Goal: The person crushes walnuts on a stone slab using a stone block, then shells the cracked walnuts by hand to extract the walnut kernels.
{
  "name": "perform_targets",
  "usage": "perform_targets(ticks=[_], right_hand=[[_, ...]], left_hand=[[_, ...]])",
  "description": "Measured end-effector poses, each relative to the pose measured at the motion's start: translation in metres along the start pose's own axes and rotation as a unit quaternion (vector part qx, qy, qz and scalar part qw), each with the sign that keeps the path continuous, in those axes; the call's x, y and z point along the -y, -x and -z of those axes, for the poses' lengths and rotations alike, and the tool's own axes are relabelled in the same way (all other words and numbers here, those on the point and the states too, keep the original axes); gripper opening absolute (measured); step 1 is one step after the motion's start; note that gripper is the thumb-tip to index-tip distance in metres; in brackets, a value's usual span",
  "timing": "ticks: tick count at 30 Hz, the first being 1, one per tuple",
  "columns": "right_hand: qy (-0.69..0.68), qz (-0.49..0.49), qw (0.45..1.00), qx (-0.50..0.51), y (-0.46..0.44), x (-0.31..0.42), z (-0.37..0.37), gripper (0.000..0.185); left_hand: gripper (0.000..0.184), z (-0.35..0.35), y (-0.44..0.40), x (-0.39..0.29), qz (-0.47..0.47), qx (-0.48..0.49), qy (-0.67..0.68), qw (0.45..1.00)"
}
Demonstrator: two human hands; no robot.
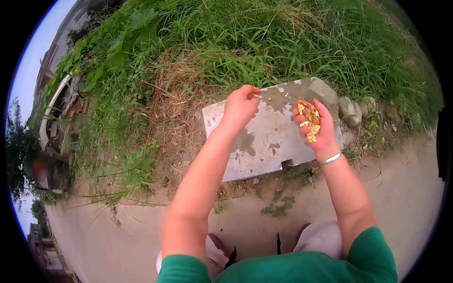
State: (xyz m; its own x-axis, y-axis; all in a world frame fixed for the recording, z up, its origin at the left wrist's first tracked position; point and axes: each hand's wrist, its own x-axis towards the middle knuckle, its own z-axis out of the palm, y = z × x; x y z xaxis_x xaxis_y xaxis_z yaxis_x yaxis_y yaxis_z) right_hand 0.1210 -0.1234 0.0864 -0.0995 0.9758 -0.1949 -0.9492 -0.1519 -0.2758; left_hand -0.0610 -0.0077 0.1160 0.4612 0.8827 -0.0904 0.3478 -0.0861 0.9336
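Observation:
A heap of yellow-brown walnut kernels (310, 121) lies in the cupped palm of my right hand (323, 130), whose fingers curl around it. That hand is above the right part of a grey stone slab (264, 162) and wears a silver bracelet (331, 159) at the wrist. Over the slab's left part is my left hand (239, 107), its back to me and its fingers bent inward. What those fingers hold, if anything, is hidden. Damp patches and small crumbs (269, 99) dot the slab's surface.
Rocks (349, 111) line the slab's right end. Tall green grass (245, 42) and dry straw (177, 78) rise behind and to the left. Concrete pavement (122, 236) runs in front, under my knees. At the far left is a pile of debris (71, 111).

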Motion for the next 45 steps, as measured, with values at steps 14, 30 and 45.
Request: perform_targets(ticks=[14,30,45], right_hand=[[-0.060,-0.029,0.997,-0.036,0.055,-0.018,-0.024,0.038],[-0.162,0.095,0.947,-0.260,0.254,0.015,-0.123,0.036],[-0.160,0.249,0.931,-0.215,0.313,0.129,-0.253,0.033]], left_hand=[[0.057,-0.058,-0.059,-0.061,-0.345,0.067,-0.403,0.845],[0.051,-0.135,-0.042,-0.130,0.119,0.253,-0.333,0.901],[0.056,-0.145,0.153,-0.322,0.312,0.253,0.230,0.886]])
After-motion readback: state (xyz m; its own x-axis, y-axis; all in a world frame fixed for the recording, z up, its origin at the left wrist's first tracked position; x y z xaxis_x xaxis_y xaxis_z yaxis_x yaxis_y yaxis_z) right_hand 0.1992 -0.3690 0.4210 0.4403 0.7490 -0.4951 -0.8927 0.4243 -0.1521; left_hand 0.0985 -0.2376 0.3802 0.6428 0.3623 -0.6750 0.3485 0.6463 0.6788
